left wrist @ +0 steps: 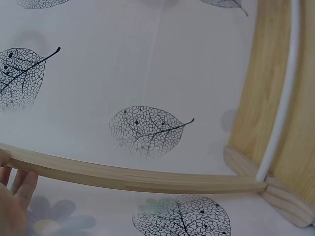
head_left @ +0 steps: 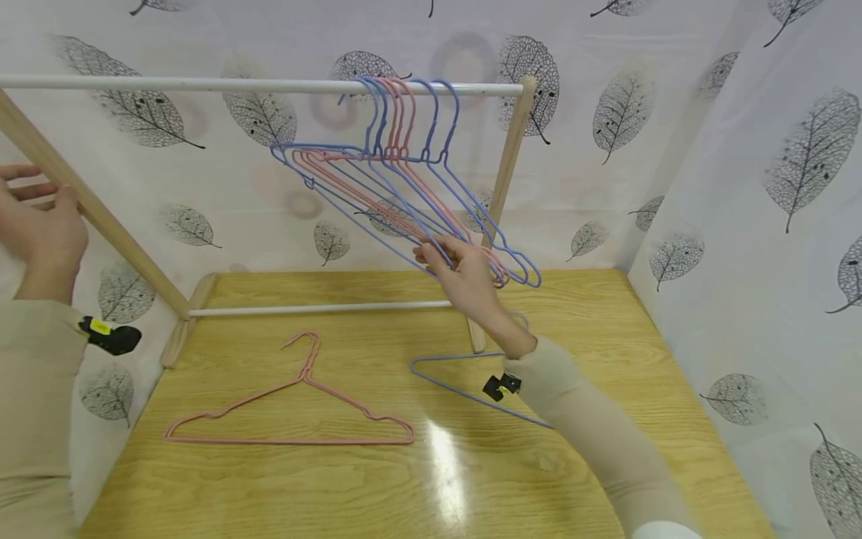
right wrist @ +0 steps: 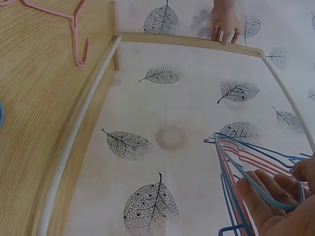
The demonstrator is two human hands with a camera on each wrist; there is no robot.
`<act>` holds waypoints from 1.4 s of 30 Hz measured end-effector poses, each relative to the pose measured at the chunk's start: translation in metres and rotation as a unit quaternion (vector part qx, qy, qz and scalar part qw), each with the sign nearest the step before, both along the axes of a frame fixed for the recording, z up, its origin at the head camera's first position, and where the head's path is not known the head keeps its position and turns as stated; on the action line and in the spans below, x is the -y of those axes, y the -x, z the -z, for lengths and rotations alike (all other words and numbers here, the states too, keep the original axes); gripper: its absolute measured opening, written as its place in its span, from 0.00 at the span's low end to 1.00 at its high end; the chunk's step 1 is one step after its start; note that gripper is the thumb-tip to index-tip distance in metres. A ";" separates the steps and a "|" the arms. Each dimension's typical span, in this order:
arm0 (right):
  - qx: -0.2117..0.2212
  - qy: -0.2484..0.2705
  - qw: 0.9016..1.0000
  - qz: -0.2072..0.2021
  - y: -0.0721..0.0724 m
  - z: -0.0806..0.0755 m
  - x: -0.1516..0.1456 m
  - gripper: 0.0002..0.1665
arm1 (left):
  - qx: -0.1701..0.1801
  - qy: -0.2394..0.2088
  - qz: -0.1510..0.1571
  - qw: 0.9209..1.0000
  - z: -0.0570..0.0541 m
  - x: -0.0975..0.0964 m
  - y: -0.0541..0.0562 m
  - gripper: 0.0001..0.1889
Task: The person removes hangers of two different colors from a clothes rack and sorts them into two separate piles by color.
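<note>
My right hand (head_left: pixel 468 277) is at the lower right end of the hangers on the rail. Its thumb and fingers pinch a blue hanger (right wrist: pixel 263 194), which passes between them in the right wrist view. Several blue and pink hangers (head_left: pixel 377 198) hang close together toward the rail's right end, their hooks over the white rail (head_left: pixel 236 84). At the far left, my left hand (head_left: pixel 47 228) holds the slanted wooden post (head_left: pixel 124 236) of the rack, thumb and fingertips at its edges. The left wrist view shows only part of that hand.
A pink hanger (head_left: pixel 289 442) lies flat on the wooden table (head_left: pixel 323 494). To its right lies a blue hanger (head_left: pixel 465 393), partly covered by my right forearm. A white lower bar (head_left: pixel 323 308) joins the rack's feet. Leaf-printed cloth (head_left: pixel 673 165) surrounds the table.
</note>
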State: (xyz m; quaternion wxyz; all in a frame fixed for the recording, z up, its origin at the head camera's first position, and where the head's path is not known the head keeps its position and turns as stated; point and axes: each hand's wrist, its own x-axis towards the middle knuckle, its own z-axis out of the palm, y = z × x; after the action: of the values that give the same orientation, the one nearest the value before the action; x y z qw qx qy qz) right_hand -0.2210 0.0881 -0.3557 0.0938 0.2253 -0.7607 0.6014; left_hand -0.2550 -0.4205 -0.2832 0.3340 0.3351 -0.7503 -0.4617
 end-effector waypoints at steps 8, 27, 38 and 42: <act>-0.025 0.051 0.998 0.003 0.001 0.005 0.006 0.20 | -0.007 -0.005 0.005 1.000 0.000 0.001 0.001 0.21; -0.023 0.092 0.995 0.012 -0.019 -0.015 -0.002 0.21 | -0.025 -0.018 0.005 1.000 -0.001 -0.001 -0.002 0.20; -0.031 0.115 0.993 0.006 -0.029 -0.025 -0.010 0.21 | -0.012 -0.016 0.003 1.000 -0.001 -0.001 -0.002 0.20; -0.034 0.111 0.993 0.004 -0.038 -0.029 -0.016 0.20 | -0.016 -0.017 0.004 1.000 -0.001 -0.001 -0.002 0.20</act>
State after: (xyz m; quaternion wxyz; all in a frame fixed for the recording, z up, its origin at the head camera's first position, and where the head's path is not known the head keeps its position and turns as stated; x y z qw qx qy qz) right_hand -0.1834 0.1045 -0.3270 0.1470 0.2307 -0.6867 0.6735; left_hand -0.2532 -0.4195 -0.2822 0.3383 0.3301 -0.7380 -0.4816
